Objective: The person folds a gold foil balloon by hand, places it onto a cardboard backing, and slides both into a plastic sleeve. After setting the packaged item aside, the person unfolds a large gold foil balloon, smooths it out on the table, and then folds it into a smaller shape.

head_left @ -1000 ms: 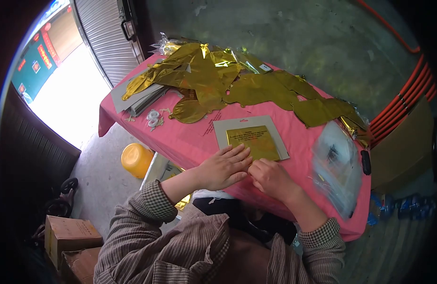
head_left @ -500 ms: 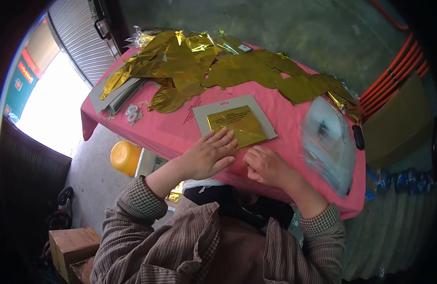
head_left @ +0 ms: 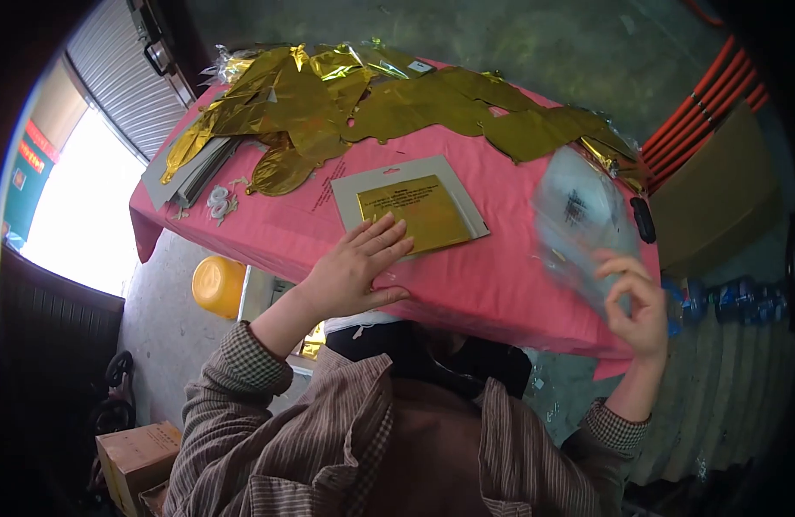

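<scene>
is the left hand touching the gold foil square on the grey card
Touching. In the head view the left hand lies flat with its fingertips overlapping the near edge of the gold foil square.

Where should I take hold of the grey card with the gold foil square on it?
Grip the grey card by its bare far-right border, coming in from the right edge. It lies flat on the pink table, so a finger likely has to slide under that edge. The left hand covers the near-left corner, and the folded gold foil fills the middle.
</scene>
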A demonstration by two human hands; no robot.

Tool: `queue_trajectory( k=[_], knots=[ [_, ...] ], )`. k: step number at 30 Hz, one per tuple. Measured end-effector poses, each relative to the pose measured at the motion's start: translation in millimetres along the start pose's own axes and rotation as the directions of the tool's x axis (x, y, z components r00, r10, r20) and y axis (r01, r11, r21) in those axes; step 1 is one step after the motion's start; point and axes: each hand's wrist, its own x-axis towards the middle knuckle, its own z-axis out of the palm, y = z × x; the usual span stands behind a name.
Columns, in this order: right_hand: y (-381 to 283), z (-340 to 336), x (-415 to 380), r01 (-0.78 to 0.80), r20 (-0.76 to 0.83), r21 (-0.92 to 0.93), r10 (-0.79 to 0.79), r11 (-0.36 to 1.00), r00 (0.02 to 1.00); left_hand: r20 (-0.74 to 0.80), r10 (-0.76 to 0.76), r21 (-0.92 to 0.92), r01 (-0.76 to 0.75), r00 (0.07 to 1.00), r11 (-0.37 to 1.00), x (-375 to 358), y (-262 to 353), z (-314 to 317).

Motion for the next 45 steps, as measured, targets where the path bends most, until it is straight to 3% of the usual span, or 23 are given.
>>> queue_trajectory(
  k=[1, 3, 5, 10, 12, 16, 18, 19, 21, 22, 24, 27, 29, 34, 38, 39, 41, 45],
  knots=[
    [0, 8, -2, -0.005, -0.004, 0.003, 0.005, 1.000, 1.000, -0.035, 0.036, -0.001, -0.037, 0.999, 0.999, -1, -2, -1],
    [8, 30, -6, -0.277, 0.197, 0.433, 0.210, 0.858, 0.958, -0.066, 0.075, -0.002, -0.075, 0.995, 0.997, -4, -2, -5],
    [9, 50, 5, -0.329, 0.244, 0.460, 0.239, 0.825, 0.940, -0.079, 0.117, 0.108, -0.108, 0.990, 0.988, -7, 3, -15],
    [38, 87, 7, -0.380, 0.309, 0.550, 0.241, 0.743, 0.920, -0.121, 0.070, 0.068, -0.062, 0.990, 0.996, -19, 11, -17],
    [36, 93, 13, -0.468, 0.320, 0.569, 0.342, 0.676, 0.884, -0.143, 0.055, 0.047, -0.049, 0.988, 0.998, -25, 9, -17],
    [24, 98, 20, -0.471, 0.323, 0.411, 0.358, 0.781, 0.876, -0.253, -0.007, 0.027, 0.014, 0.967, 1.000, -39, 10, -12],
    [19, 111, 24, -0.232, 0.226, 0.210, 0.184, 0.950, 0.957, -0.274, -0.040, 0.005, 0.043, 0.961, 0.999, -40, 12, -10],
    [15, 120, 27, -0.233, 0.229, 0.210, 0.184, 0.950, 0.956, -0.292, -0.046, 0.000, 0.048, 0.955, 0.999, -39, 12, -8],
    [4, 138, 37, 0.121, 0.057, -0.014, -0.120, 0.993, 0.991, -0.309, -0.057, -0.003, 0.059, 0.949, 0.998, -38, 12, -3],
    [1, 145, 41, 0.124, 0.060, -0.009, -0.123, 0.992, 0.991, -0.338, -0.057, 0.017, 0.066, 0.939, 0.998, -37, 11, 1],
    [-5, 156, 48, 0.237, 0.110, -0.196, -0.219, 0.951, 0.969, -0.367, -0.061, 0.039, 0.081, 0.928, 0.996, -36, 13, 1],
    [-6, 168, 55, 0.253, 0.120, -0.238, -0.230, 0.938, 0.966, -0.431, -0.011, 0.086, 0.053, 0.902, 0.995, -31, 18, -2],
    [-5, 170, 58, 0.256, 0.133, -0.261, -0.229, 0.931, 0.964, -0.461, -0.007, -0.042, -0.013, 0.887, 0.999, -28, 16, 2],
    [-2, 171, 64, 0.282, 0.082, -0.232, -0.270, 0.931, 0.959, -0.484, -0.024, -0.164, -0.064, 0.875, 0.984, -17, 4, 4],
    [1, 170, 66, 0.302, 0.131, -0.272, -0.276, 0.914, 0.952, -0.459, -0.035, -0.296, -0.116, 0.888, 0.948, -11, -3, 8],
    [3, 172, 67, 0.298, 0.099, -0.279, -0.282, 0.913, 0.954, -0.459, -0.036, -0.297, -0.116, 0.888, 0.948, -10, 1, 5],
    [3, 175, 69, 0.298, 0.068, -0.284, -0.290, 0.912, 0.954, -0.430, 0.022, -0.069, -0.057, 0.903, 0.996, -7, 12, -5],
    [3, 175, 72, 0.239, -0.012, -0.236, -0.248, 0.942, 0.969, -0.474, -0.007, -0.120, -0.056, 0.880, 0.991, -4, 13, 1]
  ],
)
